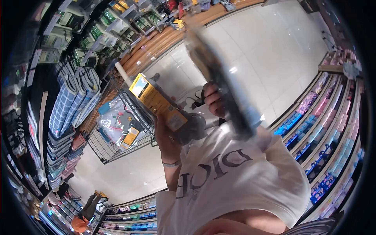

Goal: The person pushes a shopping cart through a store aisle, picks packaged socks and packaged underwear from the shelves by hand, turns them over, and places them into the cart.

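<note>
My left hand (169, 135) is wrapped round a clear-wrapped pack (192, 129) with dark grey contents and a yellow printed label. What is inside cannot be made out. In my right hand (213, 100), fingers curled round its edge, is a long dark flat pack (229, 98), tilted and smeared by motion; its upper end looks tan. The two packs are apart, in front of my white shirt. Behind the left pack stands a wire shopping cart (103, 158) holding a clear-wrapped grey item (117, 121) with a yellow tag. A white rod (123, 74) sticks out near the yellow label.
Blue checked textiles (72, 102) hang left of the cart. Packaged goods (105, 29) fill the upper-left shelves, above a wooden ledge (150, 41). Rows of small pink and blue packs (321, 129) line the right. A person in orange (80, 223) is at lower left. Pale tiles (266, 43) cover the floor.
</note>
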`<state>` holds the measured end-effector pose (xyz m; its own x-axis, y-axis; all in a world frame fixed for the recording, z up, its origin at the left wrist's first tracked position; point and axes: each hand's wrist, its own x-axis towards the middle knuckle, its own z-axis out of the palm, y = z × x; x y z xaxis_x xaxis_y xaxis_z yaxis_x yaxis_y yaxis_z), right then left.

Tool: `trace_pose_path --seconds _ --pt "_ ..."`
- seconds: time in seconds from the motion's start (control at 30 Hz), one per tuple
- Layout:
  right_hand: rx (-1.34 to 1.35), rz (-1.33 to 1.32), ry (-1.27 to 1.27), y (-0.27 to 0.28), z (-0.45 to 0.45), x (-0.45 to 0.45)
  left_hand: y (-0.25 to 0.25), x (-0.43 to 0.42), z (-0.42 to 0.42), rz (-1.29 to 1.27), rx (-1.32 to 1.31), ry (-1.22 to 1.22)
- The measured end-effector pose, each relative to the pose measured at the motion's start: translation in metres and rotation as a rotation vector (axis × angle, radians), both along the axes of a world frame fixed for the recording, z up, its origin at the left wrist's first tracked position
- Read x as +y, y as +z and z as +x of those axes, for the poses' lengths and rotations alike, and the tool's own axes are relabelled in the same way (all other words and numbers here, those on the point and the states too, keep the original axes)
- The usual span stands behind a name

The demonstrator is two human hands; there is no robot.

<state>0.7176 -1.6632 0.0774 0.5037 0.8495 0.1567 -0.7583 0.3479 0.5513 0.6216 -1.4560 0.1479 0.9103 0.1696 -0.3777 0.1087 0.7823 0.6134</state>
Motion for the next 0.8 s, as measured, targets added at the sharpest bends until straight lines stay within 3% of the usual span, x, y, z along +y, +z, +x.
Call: trace_pose_path --seconds 0.03,0.13,0.2,0.23,0.27,0.3,0.37,0.43,0.63,0.73,0.8 --pt "0.137 0.015 0.043 0.011 -0.001 0.001 0.001 0.001 -0.002 0.018 -0.004 0.01" --pt "0.026 0.097 -0.026 -0.009 0.003 0.022 -0.001 0.004 -0.011 0.083 -0.031 0.038" --pt "-0.58 -0.74 -0.229 0.006 -0.003 0.019 -0.003 0.006 -0.021 0.145 -0.079 0.057" --pt "-0.828 -1.144 -0.185 0.018 -0.005 0.02 -0.004 0.004 -0.028 0.167 0.0 0.053" --pt "-0.76 -1.275 -0.047 0.022 -0.003 0.031 -0.005 0.001 -0.037 0.188 0.081 0.049" --pt "-0.961 -1.408 -0.02 0.033 -0.008 0.04 -0.007 -0.001 -0.044 0.21 0.166 0.041" --pt "-1.098 -1.517 0.034 0.047 -0.01 0.049 -0.03 -0.001 -0.059 0.585 0.102 0.021" --pt "-1.243 -1.589 0.029 0.051 -0.014 0.053 -0.032 -0.001 -0.058 0.491 0.14 0.06" --pt "-0.85 -1.256 0.196 0.052 -0.008 0.05 -0.051 0.003 -0.058 0.081 0.133 0.159" --pt "-1.028 -1.27 0.072 0.05 -0.006 0.05 -0.023 0.002 -0.043 0.271 0.213 -0.053" --pt "-1.057 -1.352 0.027 0.051 -0.004 0.053 -0.024 0.0 -0.031 0.353 0.241 -0.02"
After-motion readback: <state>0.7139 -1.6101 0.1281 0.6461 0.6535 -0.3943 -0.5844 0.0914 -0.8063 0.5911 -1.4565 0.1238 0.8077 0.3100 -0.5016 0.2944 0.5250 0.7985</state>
